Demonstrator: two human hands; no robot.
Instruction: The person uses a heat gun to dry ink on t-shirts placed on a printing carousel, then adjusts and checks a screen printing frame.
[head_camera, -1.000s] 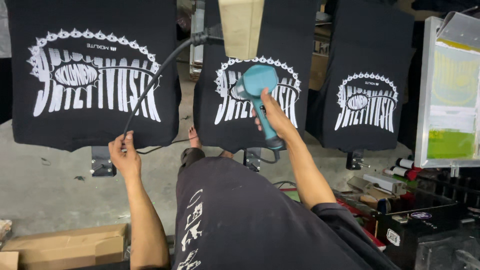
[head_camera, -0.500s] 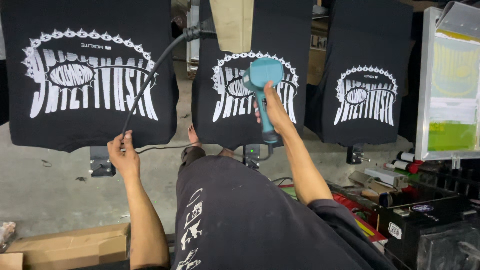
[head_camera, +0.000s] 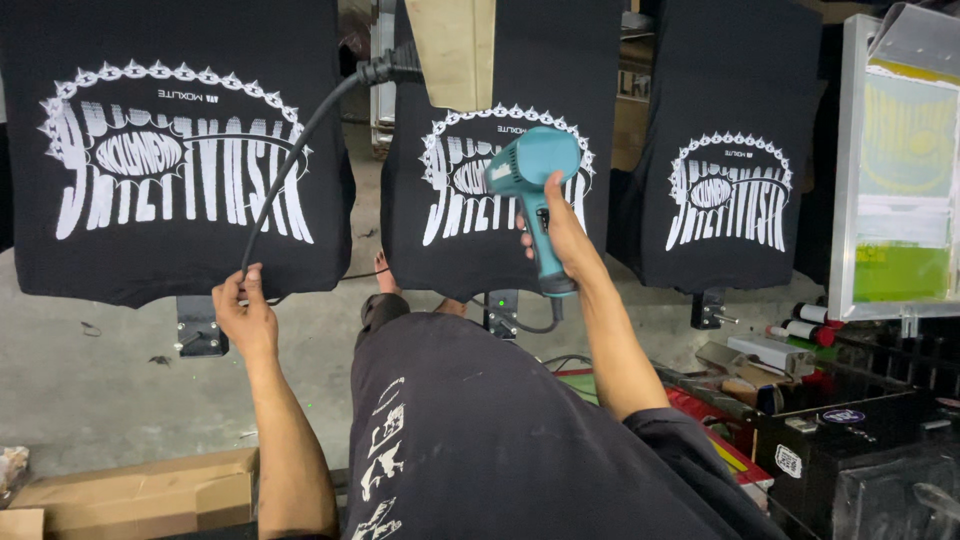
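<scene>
My right hand (head_camera: 562, 232) grips the handle of a teal heat gun (head_camera: 533, 178), its nozzle aimed left over the white print on the middle black T-shirt (head_camera: 500, 220). My left hand (head_camera: 243, 315) holds the gun's black cable (head_camera: 300, 150) at the lower edge of the left black T-shirt (head_camera: 170, 150), which carries the same white print. A third printed black T-shirt (head_camera: 735, 180) hangs on a platen to the right. My dark trouser leg with white marks (head_camera: 480, 440) fills the lower middle.
A framed printing screen with yellow-green mesh (head_camera: 900, 170) stands at the right edge. Below it sit black boxes, red parts and small bottles (head_camera: 800, 330). Cardboard (head_camera: 130, 490) lies on the grey concrete floor at lower left. Metal platen brackets (head_camera: 200, 325) stick out under the shirts.
The heat gun has shifted slightly over the middle shirt's print, its nozzle now turned to the left. My left hand stays on the cable.
</scene>
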